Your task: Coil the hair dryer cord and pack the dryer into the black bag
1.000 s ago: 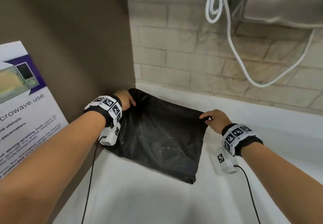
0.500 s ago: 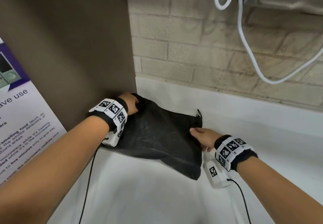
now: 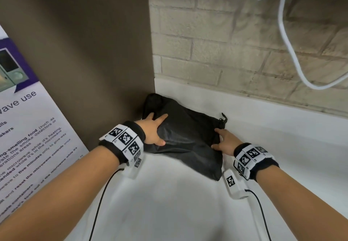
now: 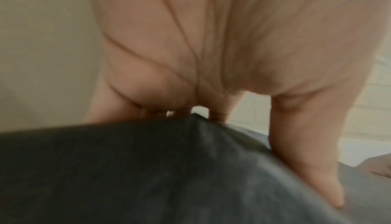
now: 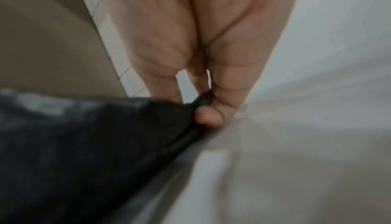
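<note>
From the head view the black bag lies in the corner beside the brown panel, left hand spread flat on it, while only the right wrist view shows the right hand pinching the bag's edge.

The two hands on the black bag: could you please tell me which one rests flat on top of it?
The left hand, fingers spread flat on the black bag; the right hand pinches its edge instead.

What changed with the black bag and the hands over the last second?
The left hand let go of the black bag's far corner and now presses flat on top. The right hand moved along the right edge toward the person, pinching it. The bag bunched nearer the corner. The white cable still hangs.
</note>
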